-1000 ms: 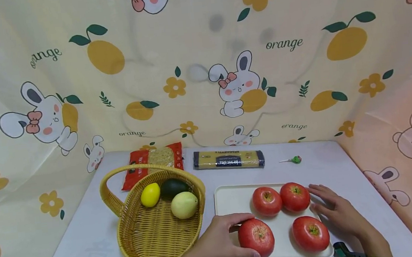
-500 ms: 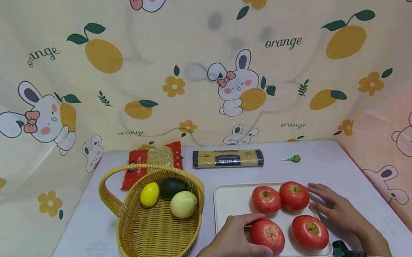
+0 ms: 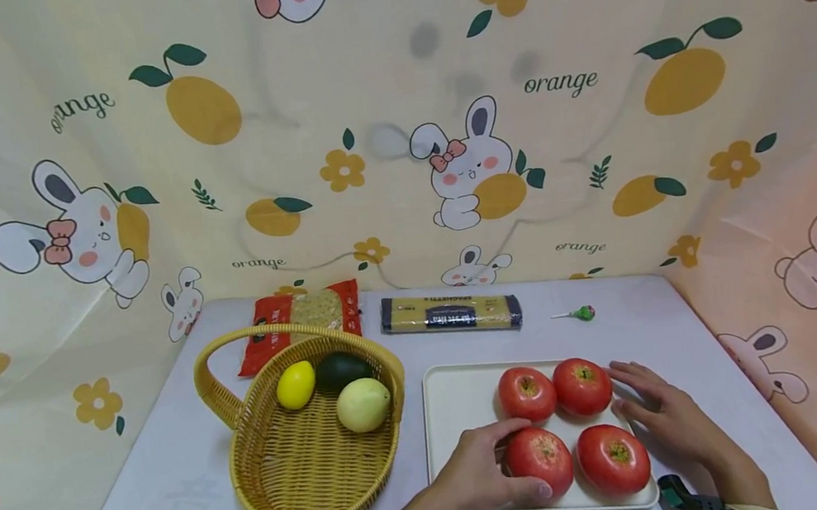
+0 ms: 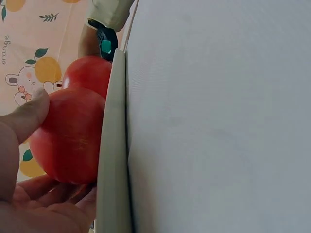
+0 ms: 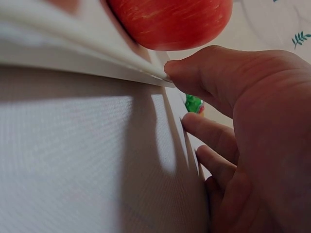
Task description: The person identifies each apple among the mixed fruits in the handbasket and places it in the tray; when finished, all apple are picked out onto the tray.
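Observation:
My left hand [image 3: 469,477] grips a red apple [image 3: 541,461] at the front of the white tray [image 3: 450,408], thumb on the near side and fingers on the far side. In the left wrist view that apple [image 4: 70,136] sits between thumb and fingers, close against another apple [image 4: 90,73]. Three more red apples lie on the tray: a front right apple [image 3: 614,459], a back left apple [image 3: 526,395] and a back right apple [image 3: 583,386]. My right hand [image 3: 668,415] rests beside the tray's right edge, fingers extended; its thumb [image 5: 194,70] touches the rim.
Left of the tray stands a wicker basket [image 3: 313,485] with a tall handle, holding a lemon [image 3: 296,385], a dark green avocado [image 3: 342,372] and a pale green round fruit [image 3: 364,405]. Behind lie a red pasta bag [image 3: 310,311], a spaghetti pack [image 3: 450,314] and a lollipop [image 3: 583,313].
My left hand has moved the gripped apple rightward along the front of the tray, toward the front right apple. My right hand has stayed by the tray's edge.

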The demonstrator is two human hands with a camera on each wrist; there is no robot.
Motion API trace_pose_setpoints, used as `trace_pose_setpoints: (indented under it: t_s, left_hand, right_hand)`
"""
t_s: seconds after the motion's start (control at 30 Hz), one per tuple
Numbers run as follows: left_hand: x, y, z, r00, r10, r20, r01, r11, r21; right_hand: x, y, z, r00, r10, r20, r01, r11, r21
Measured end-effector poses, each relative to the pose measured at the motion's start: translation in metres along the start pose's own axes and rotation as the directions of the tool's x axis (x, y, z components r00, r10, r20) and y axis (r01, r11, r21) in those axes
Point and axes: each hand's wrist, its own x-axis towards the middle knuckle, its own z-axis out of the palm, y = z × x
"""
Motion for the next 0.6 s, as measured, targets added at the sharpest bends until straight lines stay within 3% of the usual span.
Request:
trace_pose_setpoints:
  t_s: [0.27, 0.43, 0.6]
  left_hand:
    - [0.002, 0.0018, 0.0031, 0.997, 0.081, 0.007, -0.081, 0.981, 0.178]
    - [-0.0001, 0.0029, 0.0021, 0.999, 0.043, -0.005, -0.042, 0.982, 0.182]
    - [-0.0056, 0.0046, -0.002, 0.998, 0.016, -0.057, -0.001, 0.97, 0.245]
  right_hand:
    - [0.0008, 0.0006, -0.0007, 1.0, 0.012, 0.012, -0.012, 1.0, 0.0]
    - [0.0026, 0.0001, -0.0004, 1.0, 0.001, 0.012, -0.001, 1.0, 0.0]
    - [0.0014, -0.0018, -0.0013, 1.0, -0.01, 0.007, 0.01, 1.0, -0.003]
